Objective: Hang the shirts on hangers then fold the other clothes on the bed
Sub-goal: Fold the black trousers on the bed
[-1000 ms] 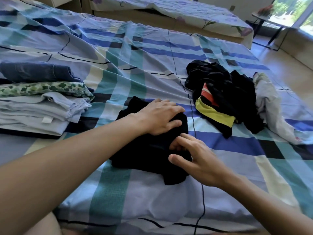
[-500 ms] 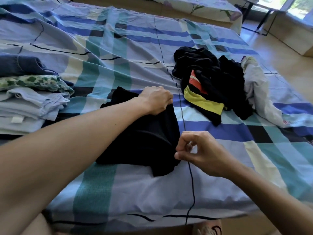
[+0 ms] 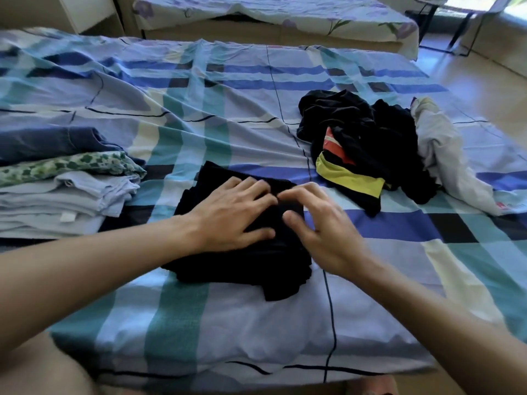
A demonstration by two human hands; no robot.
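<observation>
A black garment (image 3: 233, 263) lies folded into a rough square on the checked bed (image 3: 256, 323) right in front of me. My left hand (image 3: 233, 212) lies flat on its top with the fingers spread. My right hand (image 3: 319, 226) rests on the garment's right edge, fingers loosely bent, fingertips close to the left hand's. Neither hand grips the cloth. To the right lies a heap of unfolded dark clothes (image 3: 368, 141) with a yellow and red band, and a pale grey garment (image 3: 445, 163) beside it.
A stack of folded clothes (image 3: 57, 189), blue, green-patterned and pale lilac, sits at the left edge of the bed. A second bed with a flowered cover (image 3: 271, 12) stands behind. Wooden floor and a small table's legs (image 3: 462, 24) are at the far right.
Both hands let go of the black garment's edges and now lie on top of it. The right hand moved up and left from its pinch at the lower right corner.
</observation>
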